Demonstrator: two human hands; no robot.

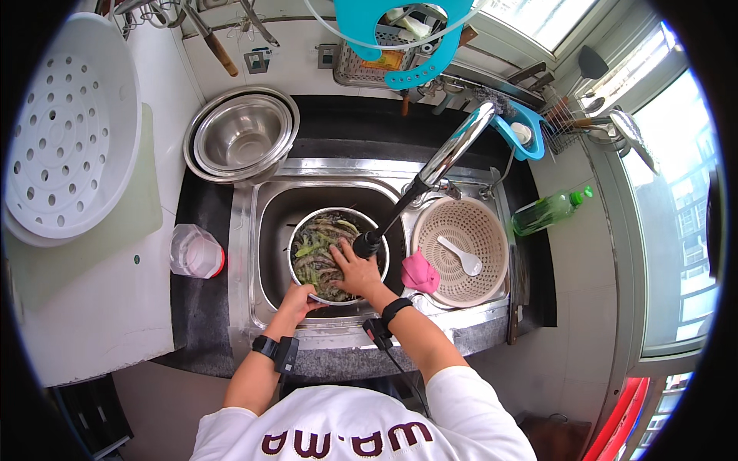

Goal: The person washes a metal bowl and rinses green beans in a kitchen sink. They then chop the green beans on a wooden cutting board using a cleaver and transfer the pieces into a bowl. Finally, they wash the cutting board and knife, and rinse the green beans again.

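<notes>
A round metal bowl sits in the sink basin, filled with wet, dark green and brownish food that looks like leafy vegetables. My left hand grips the bowl's near-left rim, thumb on top and fingers underneath. With fingers spread, my right hand lies flat on the greens at the bowl's right side; its fingertips touch them. Directly above the bowl hangs the black spray head of the chrome faucet, partly covering the greens and the far rim.
Right of the basin are a beige colander with a white spoon and a pink cloth. A green bottle lies beyond. Nested steel bowls, a clear jar and a large white perforated basket stand left.
</notes>
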